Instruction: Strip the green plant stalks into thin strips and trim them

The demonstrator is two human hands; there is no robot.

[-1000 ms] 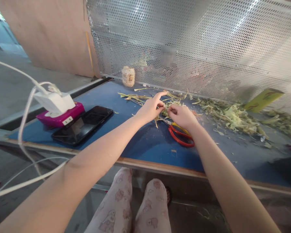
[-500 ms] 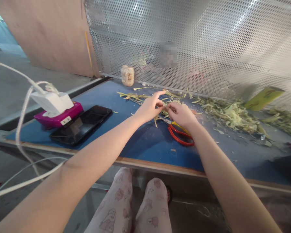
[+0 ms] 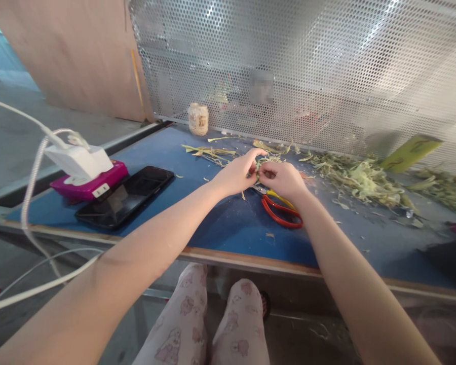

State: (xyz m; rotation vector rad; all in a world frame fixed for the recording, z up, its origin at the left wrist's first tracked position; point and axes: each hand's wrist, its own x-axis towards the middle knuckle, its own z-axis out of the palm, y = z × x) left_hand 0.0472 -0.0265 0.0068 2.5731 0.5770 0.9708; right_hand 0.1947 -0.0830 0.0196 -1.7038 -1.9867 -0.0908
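Over the blue tabletop, my left hand (image 3: pixel 240 172) is closed with its fingers curled inward, pinching a bit of dried green plant strands (image 3: pixel 258 170). My right hand (image 3: pixel 283 178) meets it fingertip to fingertip, closed on the same strands; the exact piece is mostly hidden by the fingers. Below my right hand lie scissors (image 3: pixel 280 212) with red handles, partly covered by the wrist, and a yellow-handled tool (image 3: pixel 279 197) beside them. Loose pale strands (image 3: pixel 209 152) lie beyond my left hand. To the right is a larger heap of dried green strands (image 3: pixel 368 182).
At the left, a black phone (image 3: pixel 125 196) lies by a magenta power strip (image 3: pixel 89 182) with a white charger (image 3: pixel 78 161) and cables. A jar (image 3: pixel 198 119) stands at the back before a perforated metal screen (image 3: pixel 307 66). A yellow-green strip (image 3: pixel 411 152) leans at the right.
Both hands stay close together, their fingers shifting slightly on the strands. My left index finger has dipped a little. The view has moved slightly; the table things lie as before.
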